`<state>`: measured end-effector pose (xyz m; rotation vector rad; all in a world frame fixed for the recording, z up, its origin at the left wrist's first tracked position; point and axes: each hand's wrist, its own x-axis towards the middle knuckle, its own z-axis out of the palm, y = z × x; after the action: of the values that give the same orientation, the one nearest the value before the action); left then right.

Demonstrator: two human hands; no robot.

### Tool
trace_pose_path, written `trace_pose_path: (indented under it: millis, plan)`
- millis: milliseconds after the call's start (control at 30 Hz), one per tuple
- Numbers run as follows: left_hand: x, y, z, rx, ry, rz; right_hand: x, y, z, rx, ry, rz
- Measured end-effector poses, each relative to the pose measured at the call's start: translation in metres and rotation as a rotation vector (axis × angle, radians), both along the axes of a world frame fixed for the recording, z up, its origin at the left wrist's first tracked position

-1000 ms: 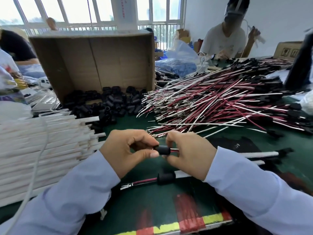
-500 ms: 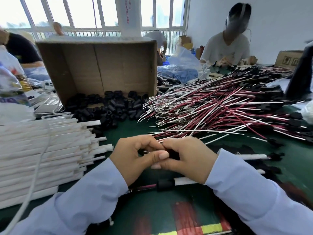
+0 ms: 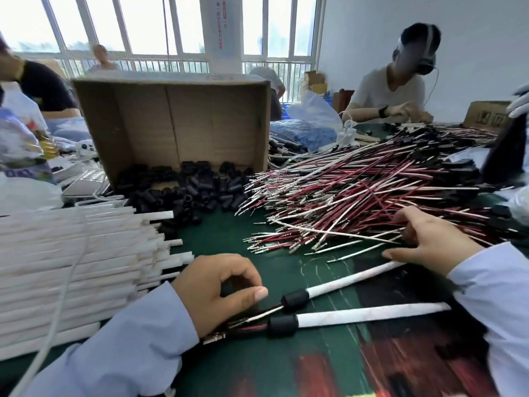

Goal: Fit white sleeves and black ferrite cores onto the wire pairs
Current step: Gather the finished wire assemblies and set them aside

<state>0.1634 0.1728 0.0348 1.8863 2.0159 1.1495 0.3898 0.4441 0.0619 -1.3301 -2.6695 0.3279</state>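
Bright daylight from blown-out rear windows; wide-angle edge warp, slight motion blur

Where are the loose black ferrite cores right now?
In the head view, the ferrite cores lie left of centre, at the mouth of the cardboard box, between the white sleeves and the wire pile.

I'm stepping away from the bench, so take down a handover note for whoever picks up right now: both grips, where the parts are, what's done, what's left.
Left grip: fingers loosely curled over the finished pairs' wire ends; pinch unclear.
Right grip: open, fingers spread on the wire pair pile.
Done: two pairs lie in front, each with white sleeve and black ferrite core.
Left: the pile. Loose cores spill from the cardboard box; spare sleeves stacked far left.
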Motion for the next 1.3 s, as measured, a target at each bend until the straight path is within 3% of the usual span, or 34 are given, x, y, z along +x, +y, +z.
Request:
trace_pose_path:
  millis: [133,267,367,433,533,633,733,800,867,1000,1167,1300]
  plan:
    - [0.000,0.006,-0.002,-0.003,0.025,0.000,-0.002,-0.003,-0.005,0.192,0.133,0.013]
    - [0.017,0.026,0.004,-0.052,0.217,-0.029,0.001,-0.022,-0.002,0.359,0.081,0.013]
    - [0.048,0.042,0.002,-0.279,0.442,-0.111,0.004,-0.033,0.001,0.516,-0.087,-0.057]
    - [0.058,0.045,0.004,-0.333,0.559,-0.130,0.005,-0.029,0.015,0.567,-0.267,-0.096]
    - [0.047,0.041,0.021,-0.415,0.486,-0.087,-0.002,-0.027,0.039,0.443,-0.446,-0.089]
    - [0.049,0.055,0.045,-0.274,0.473,-0.035,-0.013,-0.054,0.038,0.595,-0.509,0.044]
    - [0.077,0.106,0.061,-0.060,0.570,-0.081,-0.008,-0.081,0.050,0.791,-0.179,0.118]
    - [0.081,0.140,0.067,-0.014,0.435,-0.081,0.004,-0.084,0.068,0.829,0.136,0.271]
    - [0.066,0.164,0.072,-0.029,0.310,-0.062,0.021,-0.078,0.083,0.742,0.285,0.363]
    - [0.034,0.160,0.073,-0.056,0.453,-0.096,0.058,-0.035,0.099,0.434,0.176,0.247]
    - [0.044,0.132,0.056,0.051,0.752,-0.043,0.016,-0.029,0.073,0.498,-0.398,0.132]
    - [0.039,0.127,0.032,-0.121,0.810,0.054,-0.043,-0.074,0.037,0.330,0.006,0.472]
